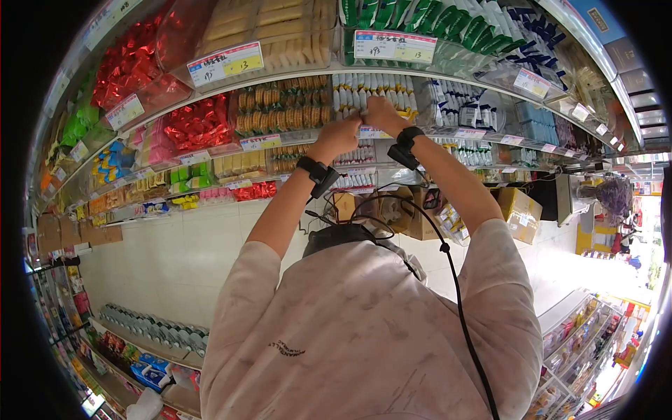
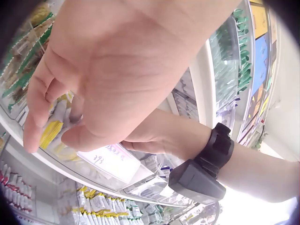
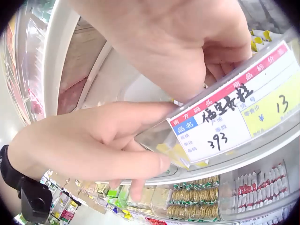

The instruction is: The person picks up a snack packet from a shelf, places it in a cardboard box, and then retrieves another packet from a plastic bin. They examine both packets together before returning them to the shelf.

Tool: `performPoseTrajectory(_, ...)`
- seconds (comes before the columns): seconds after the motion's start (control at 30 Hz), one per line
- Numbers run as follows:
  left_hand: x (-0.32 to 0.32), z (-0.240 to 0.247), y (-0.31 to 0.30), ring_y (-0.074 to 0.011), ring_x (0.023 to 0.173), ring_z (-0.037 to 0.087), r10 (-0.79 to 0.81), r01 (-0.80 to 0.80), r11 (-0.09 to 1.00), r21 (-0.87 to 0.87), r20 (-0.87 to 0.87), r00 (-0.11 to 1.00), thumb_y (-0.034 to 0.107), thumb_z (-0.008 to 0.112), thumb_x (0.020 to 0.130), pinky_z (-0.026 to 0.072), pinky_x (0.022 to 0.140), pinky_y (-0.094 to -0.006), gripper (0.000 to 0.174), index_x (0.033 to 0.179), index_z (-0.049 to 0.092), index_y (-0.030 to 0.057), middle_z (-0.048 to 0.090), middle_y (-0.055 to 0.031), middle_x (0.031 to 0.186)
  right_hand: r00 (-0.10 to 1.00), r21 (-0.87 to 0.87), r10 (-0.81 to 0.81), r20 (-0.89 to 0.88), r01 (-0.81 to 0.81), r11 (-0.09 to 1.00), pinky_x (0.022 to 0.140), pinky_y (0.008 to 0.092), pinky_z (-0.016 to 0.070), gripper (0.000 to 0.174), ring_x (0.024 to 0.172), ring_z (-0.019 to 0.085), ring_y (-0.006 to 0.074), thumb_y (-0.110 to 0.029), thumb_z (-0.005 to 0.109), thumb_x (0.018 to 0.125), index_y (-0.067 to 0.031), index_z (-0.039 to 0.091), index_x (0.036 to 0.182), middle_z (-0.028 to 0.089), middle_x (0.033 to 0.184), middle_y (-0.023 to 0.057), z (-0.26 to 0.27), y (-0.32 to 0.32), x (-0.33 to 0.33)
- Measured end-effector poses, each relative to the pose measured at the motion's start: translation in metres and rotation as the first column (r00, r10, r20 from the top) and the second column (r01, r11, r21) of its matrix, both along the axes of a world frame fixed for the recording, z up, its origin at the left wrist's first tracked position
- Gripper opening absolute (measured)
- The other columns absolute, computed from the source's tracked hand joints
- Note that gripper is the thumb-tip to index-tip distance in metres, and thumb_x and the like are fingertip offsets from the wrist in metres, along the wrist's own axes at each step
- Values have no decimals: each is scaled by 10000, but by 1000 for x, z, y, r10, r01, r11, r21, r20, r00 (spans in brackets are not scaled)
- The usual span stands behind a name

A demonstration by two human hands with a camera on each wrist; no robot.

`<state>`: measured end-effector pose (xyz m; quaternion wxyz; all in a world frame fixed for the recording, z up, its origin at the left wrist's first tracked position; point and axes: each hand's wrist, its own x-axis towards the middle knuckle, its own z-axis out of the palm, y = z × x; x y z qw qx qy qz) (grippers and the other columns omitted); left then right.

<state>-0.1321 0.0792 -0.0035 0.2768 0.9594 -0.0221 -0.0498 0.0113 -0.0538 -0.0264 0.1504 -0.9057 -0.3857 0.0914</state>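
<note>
Both hands are raised to a clear shelf bin (image 1: pixel 392 94) of white-and-yellow packets (image 1: pixel 350 87). A price tag (image 3: pixel 234 117) reading 393 and 13 hangs on the bin's front. My left hand (image 1: pixel 341 134) is at the bin's front edge, its thumb and curled fingers (image 2: pixel 33 133) pinching a white-and-yellow packet (image 2: pixel 52 131). In the right wrist view its thumb (image 3: pixel 150 164) lies against the clear plastic below the tag. My right hand (image 1: pixel 381 112) reaches over the tag into the bin with curled fingers (image 3: pixel 225 61). The tag hides what they touch.
Shelves of packaged snacks run left and right: red packets (image 1: pixel 199 122), biscuit rolls (image 1: pixel 280 105), green packs (image 1: pixel 448 21) above. Cardboard boxes (image 1: pixel 518 210) stand on the tiled floor below. Another shelf rack (image 1: pixel 154 329) is behind me. A cable (image 1: pixel 455 294) hangs down my back.
</note>
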Motion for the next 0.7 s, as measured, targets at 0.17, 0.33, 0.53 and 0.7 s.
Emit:
performPoseTrajectory(0.17, -5, 8, -2, -395, 929, 672, -20, 19, 999, 42, 31, 999, 85, 585, 837, 540, 802, -518, 265, 1097, 593, 35, 655, -153, 1124, 942, 49, 54, -333, -40, 998, 681, 422, 534, 395, 735, 691, 329, -333, 795, 745, 46, 726, 825, 708, 798, 228, 19, -19, 12)
performPoseTrajectory(0.33, -1, 4, 7, -410, 1014, 629, -90, 90, 996, 22, 11, 996, 101, 567, 882, 517, 827, -509, 349, 1222, 558, 25, 653, -181, 1128, 972, 217, 17, -234, 35, 976, 651, 412, 532, 322, 662, 677, 308, -314, 791, 749, 1, 755, 810, 706, 735, 192, -5, -28, 13)
performPoseTrajectory(0.53, -10, 30, 12, -380, 970, 659, -47, 3, 975, -224, -194, 980, 22, 513, 902, 541, 804, -479, 425, 1323, 565, 4, 679, -172, 1041, 989, 109, -104, -101, 115, 987, 700, 431, 556, 303, 781, 702, 353, -294, 787, 722, -1, 744, 787, 712, 799, 198, -8, 4, 2)
performPoseTrajectory(0.7, -25, 52, 13, -407, 1033, 637, 0, -113, 903, -415, -263, 965, -41, 476, 891, 529, 844, -468, 457, 1343, 539, -19, 642, -194, 1170, 983, 78, -100, -151, 113, 991, 750, 452, 559, 324, 822, 697, 384, -318, 789, 708, -3, 727, 751, 708, 815, 201, -21, 8, 9)
